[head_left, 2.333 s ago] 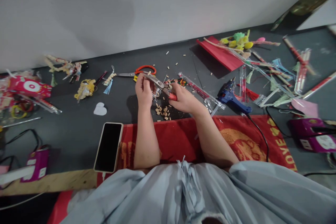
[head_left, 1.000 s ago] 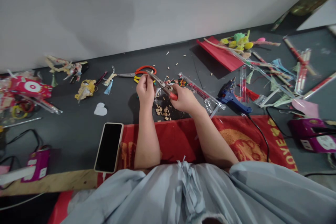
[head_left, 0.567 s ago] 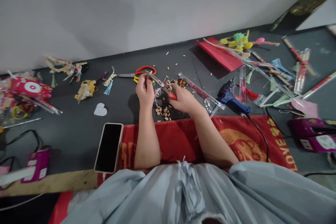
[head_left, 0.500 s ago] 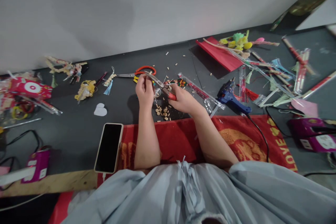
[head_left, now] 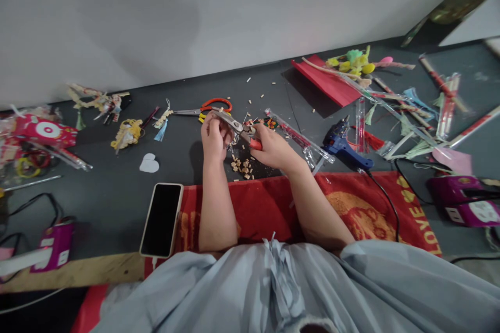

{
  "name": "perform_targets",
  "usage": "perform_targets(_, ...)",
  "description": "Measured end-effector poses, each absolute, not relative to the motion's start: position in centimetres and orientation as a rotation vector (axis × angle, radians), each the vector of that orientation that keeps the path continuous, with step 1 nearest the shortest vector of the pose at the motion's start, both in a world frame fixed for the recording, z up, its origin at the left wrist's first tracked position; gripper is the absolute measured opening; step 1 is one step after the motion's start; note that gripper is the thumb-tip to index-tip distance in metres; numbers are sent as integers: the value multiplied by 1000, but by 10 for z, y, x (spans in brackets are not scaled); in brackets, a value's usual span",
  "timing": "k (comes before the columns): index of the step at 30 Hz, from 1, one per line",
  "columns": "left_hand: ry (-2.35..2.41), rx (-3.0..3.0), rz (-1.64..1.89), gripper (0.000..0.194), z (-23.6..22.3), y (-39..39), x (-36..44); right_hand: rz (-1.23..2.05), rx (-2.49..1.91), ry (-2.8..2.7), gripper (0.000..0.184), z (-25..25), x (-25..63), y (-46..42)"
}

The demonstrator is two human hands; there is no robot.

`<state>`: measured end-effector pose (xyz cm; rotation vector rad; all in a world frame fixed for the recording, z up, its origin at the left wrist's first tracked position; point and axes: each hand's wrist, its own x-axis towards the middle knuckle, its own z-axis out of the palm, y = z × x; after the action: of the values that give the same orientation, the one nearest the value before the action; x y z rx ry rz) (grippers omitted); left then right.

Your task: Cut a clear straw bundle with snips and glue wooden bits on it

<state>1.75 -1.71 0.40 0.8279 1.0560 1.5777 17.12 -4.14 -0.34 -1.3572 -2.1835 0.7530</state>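
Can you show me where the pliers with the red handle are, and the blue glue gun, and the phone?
Pliers [head_left: 236, 125]: head camera view, on their grey metal front part.
Blue glue gun [head_left: 340, 145]: head camera view, on its blue plastic body.
Phone [head_left: 161, 219]: head camera view, on its dark screen.

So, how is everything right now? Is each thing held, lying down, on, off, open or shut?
Pliers: held by the handles; tips too small to judge.
Right hand: closed around the pliers.
Left hand: fingers bent at the pliers' tips.
Scissors: lying down, handles partly hidden.
Phone: face up, screen dark.
Glue gun: lying down; can't tell if it's on.
White heart: flat.
Red towel: spread out.
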Motion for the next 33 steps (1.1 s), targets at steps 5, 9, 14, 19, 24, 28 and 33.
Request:
perform_targets(5,1042,783,1565,32,5,-18,17,708,-1414,-2231,47,-3,171,-42)
perform_targets(9,1037,777,1559,30,4,-18,17,676,-1494,-2252,44,1,170,-43)
perform_targets(14,1094,843,1555,30,-2,-14,18,603,-1581,-2184,37,3,171,-42)
perform_targets(19,1348,1155,1568,29,-19,-9,14,590,-1594,-2165,34,0,171,-41)
perform_targets(24,1674,1550,1543,24,-26,-9,10,607,-1634,-2132,33,-2,169,-41)
perform_targets(28,1789,1681,1543,22,-24,-11,9,626,-1641,-2132,31,-2,169,-41)
perform_targets(33,1812,1726,1545,25,-24,-11,10,637,-1650,-2138,33,-2,169,-41)
